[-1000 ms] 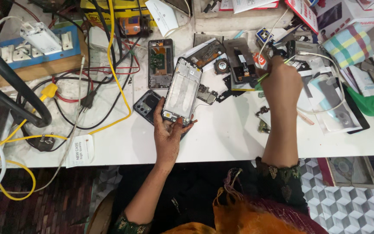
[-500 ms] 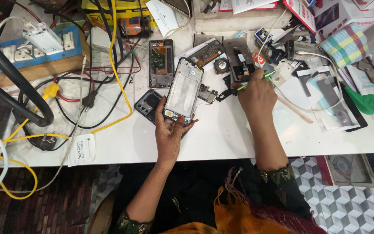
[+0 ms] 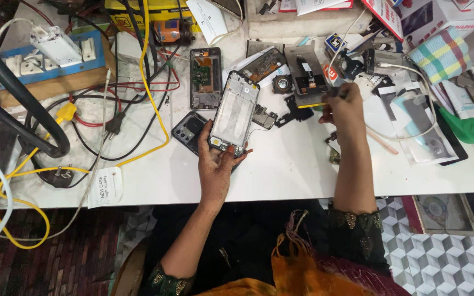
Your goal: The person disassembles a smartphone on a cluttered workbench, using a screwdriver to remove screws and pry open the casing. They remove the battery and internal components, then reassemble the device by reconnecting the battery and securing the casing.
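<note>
Far left of the white bench (image 3: pixel 281 170): a blue power strip (image 3: pixel 39 60), a thick black hose (image 3: pixel 23 98), and yellow cable (image 3: pixel 154 82) looping among red and black leads. A white tag (image 3: pixel 105 187) hangs at the near edge.

Centre-left: an opened phone (image 3: pixel 205 77) lies flat, circuit board showing. Just right of it the left hand (image 3: pixel 215 164) grips a phone frame (image 3: pixel 235 114) by its lower end, fingers curled round both sides, frame tilted up off the bench. A dark back cover (image 3: pixel 186 130) lies under and left of it.

Centre-right: small black parts (image 3: pixel 294 112) and another stripped phone (image 3: pixel 305 74) sit just beyond the frame. The right hand (image 3: pixel 346 109) is closed, pinching a thin yellow-handled tool (image 3: pixel 316 104), tip pointing left toward those parts.

Far right: a checked cloth (image 3: pixel 440 55), a green bottle (image 3: pixel 464 129), and white cable (image 3: pixel 412 98) over packets.
</note>
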`<state>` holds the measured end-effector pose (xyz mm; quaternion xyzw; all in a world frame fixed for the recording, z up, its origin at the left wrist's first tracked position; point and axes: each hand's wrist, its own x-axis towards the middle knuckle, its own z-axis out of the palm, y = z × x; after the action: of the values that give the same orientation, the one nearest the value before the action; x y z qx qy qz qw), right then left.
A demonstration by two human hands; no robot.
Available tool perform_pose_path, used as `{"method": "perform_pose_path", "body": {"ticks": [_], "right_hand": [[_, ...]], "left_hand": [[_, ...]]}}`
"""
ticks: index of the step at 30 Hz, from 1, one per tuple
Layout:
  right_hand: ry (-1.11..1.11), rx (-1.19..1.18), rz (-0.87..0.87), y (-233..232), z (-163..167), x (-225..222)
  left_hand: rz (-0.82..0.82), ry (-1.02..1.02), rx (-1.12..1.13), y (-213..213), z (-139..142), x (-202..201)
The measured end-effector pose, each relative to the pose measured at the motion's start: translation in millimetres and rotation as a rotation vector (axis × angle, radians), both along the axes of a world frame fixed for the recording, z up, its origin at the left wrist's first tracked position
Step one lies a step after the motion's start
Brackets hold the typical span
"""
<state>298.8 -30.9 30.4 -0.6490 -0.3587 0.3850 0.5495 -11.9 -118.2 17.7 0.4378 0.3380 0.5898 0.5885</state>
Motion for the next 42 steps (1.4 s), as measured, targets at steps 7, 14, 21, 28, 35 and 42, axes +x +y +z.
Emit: {"method": "perform_pose_path", "body": {"ticks": [7, 14, 21, 28, 35, 42], "right_hand": [[0.047, 0.051, -0.066, -12.2, 14.6, 12.9], [-0.043, 0.088, -0.139, -16.0, 25.2, 31.8], [-0.118, 0.437, 0.017, -22.3, 42.3, 20.8], [0.128, 0.492, 0.363, 4.6, 36.1, -51.3], [0.540, 0.399, 0.649, 6.0, 25.5, -113.4], [0.333, 0.397, 0.781, -0.3, 2.9, -124.1]], "left_hand": [[0.001, -0.001, 0.020, 1.1, -5.0, 0.5], [0.000, -0.009, 0.019, 1.8, -6.3, -0.4], [0.007, -0.016, 0.005, 1.2, -4.3, 0.5], [0.017, -0.001, 0.021, 7.2, -4.5, 0.5], [0.019, -0.021, 0.027, 5.5, -1.6, 2.3], [0.012, -0.042, 0.012, 2.4, -0.2, 1.7]]}}
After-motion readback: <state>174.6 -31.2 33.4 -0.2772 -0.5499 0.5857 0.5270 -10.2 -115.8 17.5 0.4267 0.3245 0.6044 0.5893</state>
